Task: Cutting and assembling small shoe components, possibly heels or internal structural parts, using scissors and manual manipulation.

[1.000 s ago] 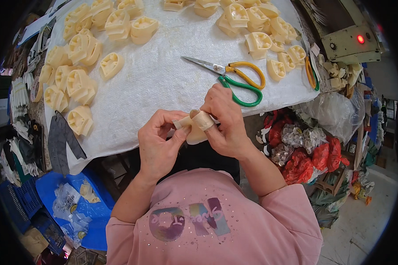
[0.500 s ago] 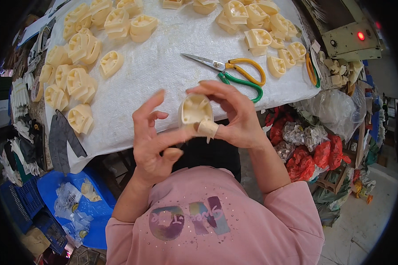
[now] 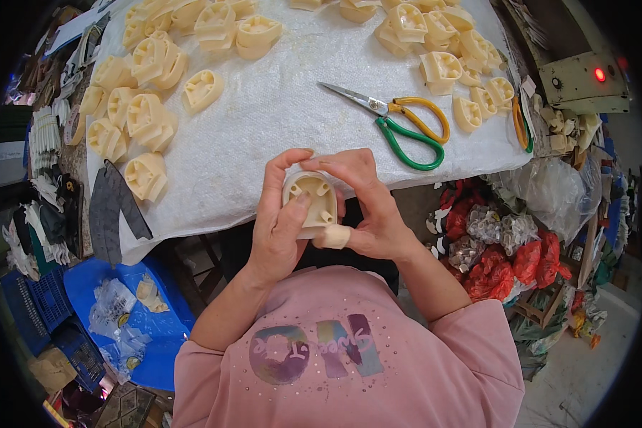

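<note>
Both hands hold one cream plastic housing just off the tabletop's near edge. Left hand fingers curl around its left side, thumb pressing its face. Right hand fingers arch over the top, gripping it.

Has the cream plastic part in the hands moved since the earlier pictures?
Yes. The cream plastic part has turned its hollow side up and sits slightly left of before, farther from the scissors on the table.

bare cloth ahead, scissors right, parts left
</note>
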A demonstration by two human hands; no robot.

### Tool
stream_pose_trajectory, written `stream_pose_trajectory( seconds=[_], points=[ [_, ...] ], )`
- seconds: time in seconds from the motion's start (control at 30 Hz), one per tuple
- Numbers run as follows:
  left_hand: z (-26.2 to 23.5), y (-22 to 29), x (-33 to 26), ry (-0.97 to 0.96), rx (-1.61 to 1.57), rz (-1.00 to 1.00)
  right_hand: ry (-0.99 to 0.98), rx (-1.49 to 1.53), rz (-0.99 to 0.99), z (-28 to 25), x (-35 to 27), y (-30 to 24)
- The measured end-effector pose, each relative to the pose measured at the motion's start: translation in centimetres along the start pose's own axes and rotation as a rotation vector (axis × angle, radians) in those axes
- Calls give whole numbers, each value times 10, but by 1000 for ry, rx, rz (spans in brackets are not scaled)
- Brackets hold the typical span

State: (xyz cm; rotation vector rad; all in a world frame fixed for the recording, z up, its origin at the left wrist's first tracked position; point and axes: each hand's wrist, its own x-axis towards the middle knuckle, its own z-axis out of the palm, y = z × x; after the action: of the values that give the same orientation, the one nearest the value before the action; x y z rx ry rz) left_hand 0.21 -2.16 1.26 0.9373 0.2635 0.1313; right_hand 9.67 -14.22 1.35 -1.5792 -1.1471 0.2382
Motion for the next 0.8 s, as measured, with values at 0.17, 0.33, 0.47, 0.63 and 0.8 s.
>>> stream_pose_trajectory(
  seconds=[0.17, 0.33, 0.47, 0.63, 0.8],
  points=[
    [1, 2, 1, -106, -29, -12, 0, 483, 300, -1, 8, -2],
    [5, -12, 6, 44, 202, 201, -142, 741, 547, 0, 20, 13],
    [7, -10, 3, 28, 223, 191, -55, 578, 196, 14, 11, 17],
    [8, 1, 7, 114, 83, 161, 112, 247, 123, 30, 0, 11],
    [10, 4, 8, 265, 63, 199, 147, 324, 80, 42, -3, 5]
  ],
)
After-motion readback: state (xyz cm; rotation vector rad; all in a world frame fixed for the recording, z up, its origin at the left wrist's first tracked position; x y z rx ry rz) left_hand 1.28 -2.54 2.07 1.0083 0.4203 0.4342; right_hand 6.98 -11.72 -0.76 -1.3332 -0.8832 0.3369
